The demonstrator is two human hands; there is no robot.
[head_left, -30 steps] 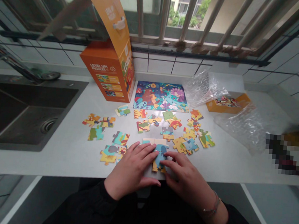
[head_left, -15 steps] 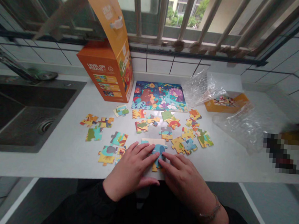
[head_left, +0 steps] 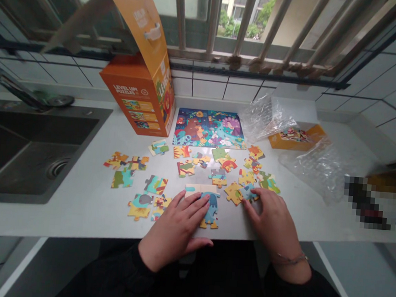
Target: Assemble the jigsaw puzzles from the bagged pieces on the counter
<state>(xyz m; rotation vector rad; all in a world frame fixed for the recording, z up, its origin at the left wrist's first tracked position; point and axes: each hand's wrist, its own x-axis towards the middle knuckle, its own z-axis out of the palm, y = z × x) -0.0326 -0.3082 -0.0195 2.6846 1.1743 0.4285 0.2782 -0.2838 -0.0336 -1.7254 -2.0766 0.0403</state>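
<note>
My left hand (head_left: 182,220) lies flat, fingers spread, over a small joined group of puzzle pieces showing a blue elephant (head_left: 210,209) near the counter's front edge. My right hand (head_left: 273,218) is to the right, its thumb and forefinger pinching a blue puzzle piece (head_left: 247,191) beside a yellow piece (head_left: 233,193). A green piece (head_left: 268,181) lies just behind that hand. Left of my left hand are a grey and yellow pair (head_left: 140,206) and a striped piece (head_left: 156,184). Behind the hands sits a finished dark blue puzzle (head_left: 209,129).
An orange puzzle box (head_left: 140,98) stands open at the back left, beside a dark sink (head_left: 100,129). Crumpled clear plastic (head_left: 326,172) and a yellow open tray (head_left: 277,140) lie at the right. More loose pieces (head_left: 123,178) are scattered across the counter.
My right hand has left the elephant pieces and moved right to the blue piece. My left hand stays over the elephant pieces. The view has shifted slightly.
</note>
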